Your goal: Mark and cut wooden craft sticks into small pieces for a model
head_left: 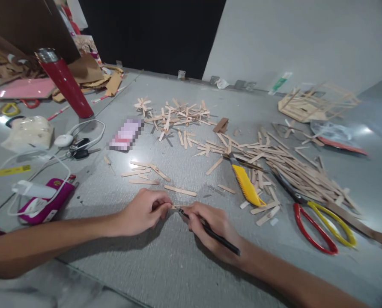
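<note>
One left hand (145, 212) pinches thin pale wood (174, 207), right hand (212, 226) opposite gripping a slim black tool (221, 241), seemingly marking; steadiness next.

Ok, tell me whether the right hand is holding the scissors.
No, the right hand holds a black pen-like tool while the scissors lie farther right.

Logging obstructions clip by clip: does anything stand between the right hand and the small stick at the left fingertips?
Nothing visible does. The right hand holds a black tool, its tip right by the small stick.
</note>
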The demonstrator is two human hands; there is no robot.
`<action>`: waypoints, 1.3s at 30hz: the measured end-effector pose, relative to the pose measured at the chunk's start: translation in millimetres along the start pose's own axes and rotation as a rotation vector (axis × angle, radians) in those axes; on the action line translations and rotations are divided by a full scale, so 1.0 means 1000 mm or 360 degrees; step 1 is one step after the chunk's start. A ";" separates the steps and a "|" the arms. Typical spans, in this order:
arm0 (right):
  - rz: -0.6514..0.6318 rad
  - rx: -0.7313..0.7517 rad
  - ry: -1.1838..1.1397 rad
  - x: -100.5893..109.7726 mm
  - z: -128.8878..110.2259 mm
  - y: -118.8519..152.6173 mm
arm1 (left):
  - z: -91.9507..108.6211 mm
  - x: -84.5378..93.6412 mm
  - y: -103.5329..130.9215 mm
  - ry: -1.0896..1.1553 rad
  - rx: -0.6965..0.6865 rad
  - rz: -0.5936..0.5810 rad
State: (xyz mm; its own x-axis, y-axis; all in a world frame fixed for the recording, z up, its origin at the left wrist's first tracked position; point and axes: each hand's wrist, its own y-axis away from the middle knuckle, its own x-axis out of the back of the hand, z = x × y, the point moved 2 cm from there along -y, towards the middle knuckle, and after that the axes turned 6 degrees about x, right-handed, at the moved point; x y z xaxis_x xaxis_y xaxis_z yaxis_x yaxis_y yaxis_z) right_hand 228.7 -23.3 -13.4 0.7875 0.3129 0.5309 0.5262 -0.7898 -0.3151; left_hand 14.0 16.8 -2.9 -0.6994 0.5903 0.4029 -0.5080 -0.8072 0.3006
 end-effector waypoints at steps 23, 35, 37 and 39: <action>-0.0129 -0.0065 0.0004 -0.001 -0.009 -0.007 | -0.003 -0.001 -0.001 -0.0009 -0.0019 -0.0025; -0.0069 -0.0016 -0.0033 0.005 -0.014 -0.009 | -0.001 0.000 0.000 0.0007 0.0000 0.0004; -0.0038 0.0052 -0.0003 0.011 -0.016 -0.009 | -0.001 -0.001 0.000 -0.0005 0.0014 0.0003; 0.0043 0.0183 0.0167 0.020 -0.018 -0.010 | -0.001 -0.001 -0.001 -0.0021 0.0020 -0.0007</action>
State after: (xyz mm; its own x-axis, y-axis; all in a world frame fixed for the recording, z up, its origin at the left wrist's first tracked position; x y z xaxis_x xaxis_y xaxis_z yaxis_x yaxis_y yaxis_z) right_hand 233.2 -19.0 14.5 0.7673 0.2310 0.5982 0.5433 -0.7296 -0.4152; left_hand 14.2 16.8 -4.1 -0.6905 0.5941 0.4127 -0.5047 -0.8044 0.3135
